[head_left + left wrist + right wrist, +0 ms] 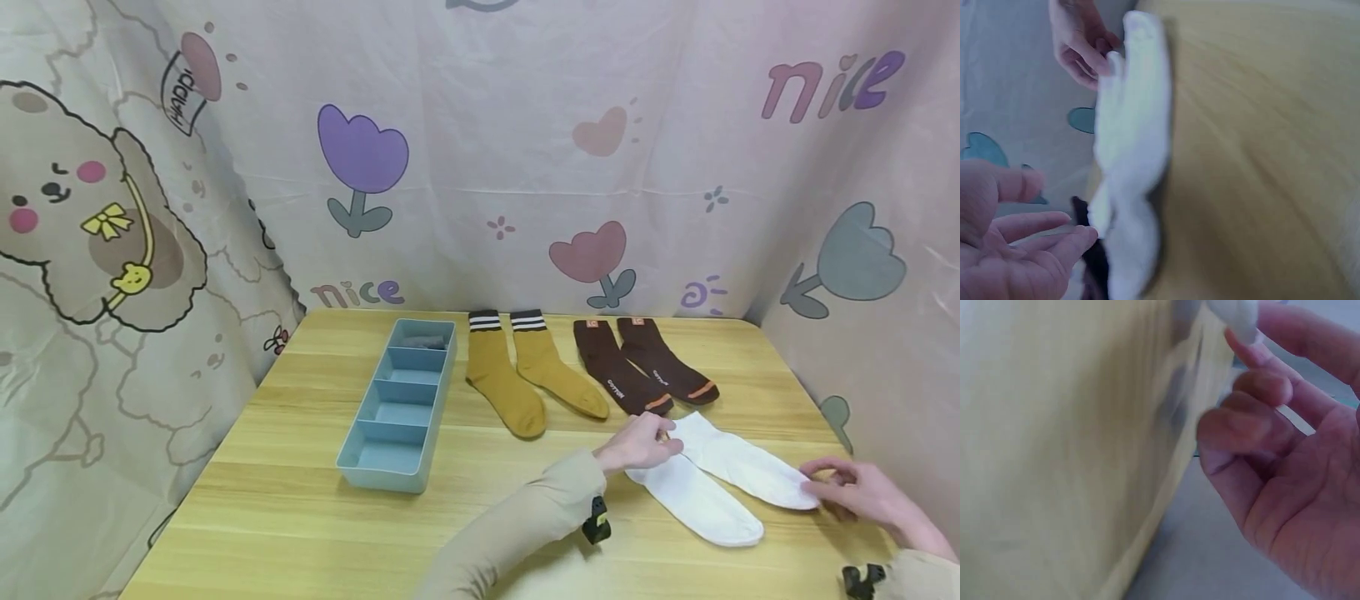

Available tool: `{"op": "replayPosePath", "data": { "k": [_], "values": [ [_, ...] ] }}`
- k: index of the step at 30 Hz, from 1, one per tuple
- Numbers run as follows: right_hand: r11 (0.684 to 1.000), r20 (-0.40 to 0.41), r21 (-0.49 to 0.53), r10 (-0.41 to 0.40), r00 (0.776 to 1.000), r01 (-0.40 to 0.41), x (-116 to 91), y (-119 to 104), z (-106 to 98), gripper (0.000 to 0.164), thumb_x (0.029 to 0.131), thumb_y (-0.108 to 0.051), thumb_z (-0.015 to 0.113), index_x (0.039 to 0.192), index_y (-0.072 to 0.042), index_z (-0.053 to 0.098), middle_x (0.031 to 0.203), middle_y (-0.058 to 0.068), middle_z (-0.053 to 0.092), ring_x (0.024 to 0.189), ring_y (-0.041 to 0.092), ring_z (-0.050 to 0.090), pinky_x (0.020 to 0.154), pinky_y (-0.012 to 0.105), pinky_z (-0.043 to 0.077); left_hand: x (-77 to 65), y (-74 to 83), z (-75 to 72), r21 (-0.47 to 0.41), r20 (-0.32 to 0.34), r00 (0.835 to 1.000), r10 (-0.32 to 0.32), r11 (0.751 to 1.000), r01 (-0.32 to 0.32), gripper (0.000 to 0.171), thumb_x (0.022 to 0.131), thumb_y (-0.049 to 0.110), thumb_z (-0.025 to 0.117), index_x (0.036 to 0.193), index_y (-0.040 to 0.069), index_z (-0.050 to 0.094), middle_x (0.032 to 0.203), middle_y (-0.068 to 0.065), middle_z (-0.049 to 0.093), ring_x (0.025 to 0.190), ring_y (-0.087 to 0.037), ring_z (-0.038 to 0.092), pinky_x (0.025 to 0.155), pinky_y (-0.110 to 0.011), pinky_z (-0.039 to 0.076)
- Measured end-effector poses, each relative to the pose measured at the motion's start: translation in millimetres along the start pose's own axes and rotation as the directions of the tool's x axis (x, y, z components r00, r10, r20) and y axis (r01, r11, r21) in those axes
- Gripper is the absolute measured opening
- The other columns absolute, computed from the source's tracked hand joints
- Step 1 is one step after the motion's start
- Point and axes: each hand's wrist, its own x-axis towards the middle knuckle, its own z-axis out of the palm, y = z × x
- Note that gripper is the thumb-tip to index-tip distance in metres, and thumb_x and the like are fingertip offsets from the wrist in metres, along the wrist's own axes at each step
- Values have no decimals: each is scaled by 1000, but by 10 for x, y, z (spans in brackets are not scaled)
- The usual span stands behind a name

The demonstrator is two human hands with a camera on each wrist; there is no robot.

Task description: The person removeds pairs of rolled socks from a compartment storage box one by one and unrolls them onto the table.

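Observation:
Two white socks lie side by side on the table at the front right in the head view, toes pointing right. My right hand pinches the toe of the farther white sock between thumb and index finger, its other fingers curled. The toe tip also shows at the top of the right wrist view. My left hand is at the cuff end of the socks. In the left wrist view its fingertips meet the sock's edge while the thumb stands apart. The nearer white sock lies flat.
Behind the white socks lies a brown pair, including a brown sock. Left of it are mustard socks with striped cuffs, one mustard sock foremost. A blue divided box stands farther left, something grey in its back compartment. Printed curtains border the table.

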Motion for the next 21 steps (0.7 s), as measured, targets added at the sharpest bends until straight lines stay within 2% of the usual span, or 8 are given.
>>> {"op": "replayPosePath", "data": {
  "k": [3, 5, 8, 10, 11, 12, 15, 21],
  "values": [
    [999, -115, -38, -31, 993, 27, -5, -77, 17, 22, 96, -22, 68, 107, -3, 67, 66, -10, 48, 54, 5, 44, 50, 27, 38, -63, 12, -140, -3, -21, 998, 52, 999, -52, 25, 96, 10, 56, 113, 0, 72, 67, 5, 50, 53, -2, 36, 55, -12, 31],
    [994, -183, -65, -94, 979, 83, 12, -149, 36, 25, 95, -22, 69, 109, -1, 66, 67, -11, 45, 55, 4, 41, 50, 29, 35, -131, 19, -266, 5, -33, 997, 65, 998, -65, 22, 96, 4, 53, 108, -4, 70, 74, 1, 60, 58, -1, 46, 59, -10, 37],
    [979, -248, -96, -196, 949, 177, 82, -299, 71, 30, 93, -18, 71, 111, 5, 64, 69, -13, 47, 59, 2, 42, 52, 27, 35, -250, 14, -468, -1, -74, 996, 47, 999, -47, 30, 97, 4, 52, 121, -1, 69, 107, -3, 76, 88, -4, 69, 78, -10, 50],
    [964, -286, -104, -263, 921, 243, 156, -418, 101, 28, 91, -14, 73, 110, 5, 65, 72, -14, 51, 62, -1, 45, 54, 23, 37, -326, -1, -591, -13, -91, 995, 34, 999, -36, 33, 99, 6, 52, 127, -2, 66, 121, -8, 74, 111, -10, 70, 93, -13, 50],
    [956, -301, -104, -293, 907, 275, 193, -479, 121, 25, 89, -11, 73, 109, 3, 67, 73, -15, 54, 63, -2, 48, 55, 21, 39, -355, -16, -642, -29, -94, 995, 36, 999, -39, 33, 99, 6, 52, 127, -2, 66, 121, -10, 74, 112, -13, 70, 94, -14, 51],
    [947, -310, -94, -321, 895, 308, 233, -538, 145, 24, 88, -8, 74, 109, 2, 67, 74, -17, 56, 65, -3, 51, 57, 19, 41, -385, -35, -682, -35, -100, 994, 34, 999, -37, 36, 99, 8, 53, 132, -2, 63, 126, -11, 72, 118, -14, 68, 99, -15, 50],
    [925, -319, -81, -377, 869, 371, 333, -732, 234, 25, 86, -5, 75, 109, 1, 67, 78, -21, 60, 70, -8, 55, 60, 14, 44, -473, -98, -766, -88, -93, 995, 24, 996, -32, 36, 100, 12, 56, 133, -1, 63, 127, -12, 71, 118, -17, 69, 99, -16, 50],
    [885, -252, -83, -464, 849, 459, 480, -1134, 456, 29, 86, -2, 75, 113, 4, 67, 83, -13, 63, 75, -8, 56, 64, 15, 49, -680, -210, -889, -207, -105, 994, -2, 978, -20, 35, 100, 18, 61, 129, 0, 65, 124, -12, 72, 117, -19, 70, 99, -19, 51]
  ]
}}
